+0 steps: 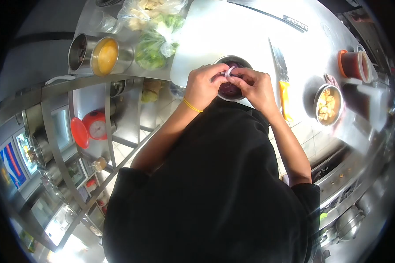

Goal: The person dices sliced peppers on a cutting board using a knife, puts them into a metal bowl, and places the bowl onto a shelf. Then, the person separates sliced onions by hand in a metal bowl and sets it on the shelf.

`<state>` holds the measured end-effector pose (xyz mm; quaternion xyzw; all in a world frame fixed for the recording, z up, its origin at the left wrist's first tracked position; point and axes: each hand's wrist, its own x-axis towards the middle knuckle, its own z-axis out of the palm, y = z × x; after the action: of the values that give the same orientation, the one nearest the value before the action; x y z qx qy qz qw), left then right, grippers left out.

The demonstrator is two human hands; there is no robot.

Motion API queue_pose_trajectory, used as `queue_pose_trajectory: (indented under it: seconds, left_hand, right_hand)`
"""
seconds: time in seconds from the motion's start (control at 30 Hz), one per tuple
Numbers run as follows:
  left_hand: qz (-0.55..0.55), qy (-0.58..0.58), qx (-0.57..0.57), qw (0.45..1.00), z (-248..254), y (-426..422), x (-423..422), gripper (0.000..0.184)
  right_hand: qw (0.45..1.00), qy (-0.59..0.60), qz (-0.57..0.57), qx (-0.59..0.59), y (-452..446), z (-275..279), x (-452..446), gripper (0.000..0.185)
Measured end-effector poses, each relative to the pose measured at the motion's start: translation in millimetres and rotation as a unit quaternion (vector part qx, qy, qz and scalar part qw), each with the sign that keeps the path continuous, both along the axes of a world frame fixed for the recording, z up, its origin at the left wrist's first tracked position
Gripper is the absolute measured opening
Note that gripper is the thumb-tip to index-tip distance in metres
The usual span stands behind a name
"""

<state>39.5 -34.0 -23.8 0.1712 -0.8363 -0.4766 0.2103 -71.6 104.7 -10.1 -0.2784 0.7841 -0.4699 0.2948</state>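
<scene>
Between the fingertips of both hands is a small white and purple piece (229,71) that looks like red onion. My left hand (202,87), with a yellow band at its wrist, pinches it from the left. From the right, the fingers of my right hand (256,87) close on it too. Directly below is a round metal bowl (232,58) holding dark purple pieces, partly hidden by my hands. The bowl stands at the near edge of a white cutting board (195,52). A knife (285,94) with a yellow handle lies right of my right hand.
Bagged green leaves (151,55) and a bag of pale pieces (147,13) lie at the left. Near them stands a metal container of yellow liquid (106,57). At right are a bowl of chopped yellowish pieces (327,105) and a dark red tub (354,65).
</scene>
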Motion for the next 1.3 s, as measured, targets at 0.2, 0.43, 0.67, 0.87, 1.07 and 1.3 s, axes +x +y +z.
queue_pose_trajectory:
  seconds: [0.2,0.43,0.67,0.87,1.07,1.3]
  left_hand:
    - [-0.048,-0.007,0.052,0.997,1,-4,-2,0.027]
    - [-0.084,-0.049,0.229,0.969,7,-9,3,0.021]
    - [-0.095,-0.071,0.252,0.961,5,-11,6,0.021]
    - [-0.041,-0.046,0.211,0.976,-3,-2,4,0.019]
    - [-0.039,-0.022,0.062,0.997,9,-3,-7,0.022]
    - [-0.164,-0.182,-0.118,0.962,0,-7,-12,0.023]
  right_hand:
    - [0.983,-0.181,0.022,-0.035,5,-1,-4,0.021]
    - [0.985,-0.167,0.046,-0.02,4,8,-7,0.018]
    - [0.991,-0.124,0.057,-0.007,1,4,-5,0.014]
    - [0.995,-0.024,0.087,0.05,1,15,-8,0.01]
    - [0.985,0.124,0.103,0.061,14,19,-17,0.01]
    - [0.976,0.19,0.047,0.097,31,6,-23,0.015]
